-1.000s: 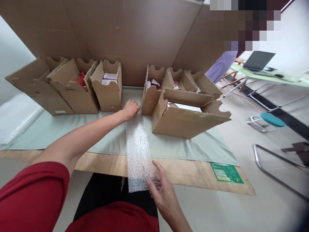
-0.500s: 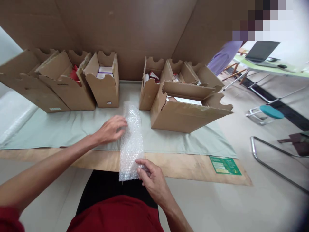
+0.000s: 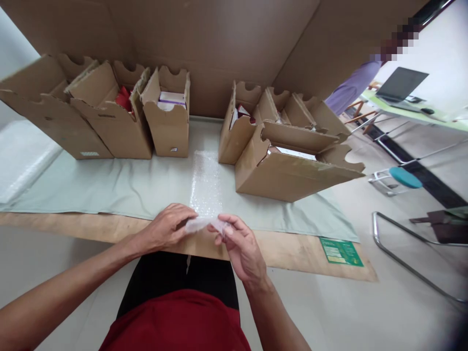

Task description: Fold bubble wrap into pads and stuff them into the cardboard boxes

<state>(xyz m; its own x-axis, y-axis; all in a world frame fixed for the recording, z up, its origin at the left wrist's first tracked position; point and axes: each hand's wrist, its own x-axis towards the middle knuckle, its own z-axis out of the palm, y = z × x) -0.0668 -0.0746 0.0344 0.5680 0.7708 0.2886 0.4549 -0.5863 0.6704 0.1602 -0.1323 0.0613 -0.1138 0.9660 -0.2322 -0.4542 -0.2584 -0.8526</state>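
A strip of clear bubble wrap (image 3: 205,185) lies on the pale green cloth (image 3: 109,187) and runs from between the cardboard boxes toward me. Its near end is lifted off the wooden table edge (image 3: 292,253). My left hand (image 3: 166,228) and my right hand (image 3: 239,246) are both closed on that near end, left hand on its left side, right hand on its right, pinching it with fingertips just above the table's front edge.
Three open cardboard boxes (image 3: 109,119) stand at the back left and several more (image 3: 292,170) at the back right, some with packets inside. A tall cardboard wall (image 3: 204,44) rises behind. A green label (image 3: 341,251) is stuck on the table. A person in purple (image 3: 349,87), a laptop (image 3: 400,85) and a stool (image 3: 402,178) are off right.
My left hand came back from the far end of the bubble wrap to its near end. Both hands now pinch and lift that end, which earlier hung over the table edge.
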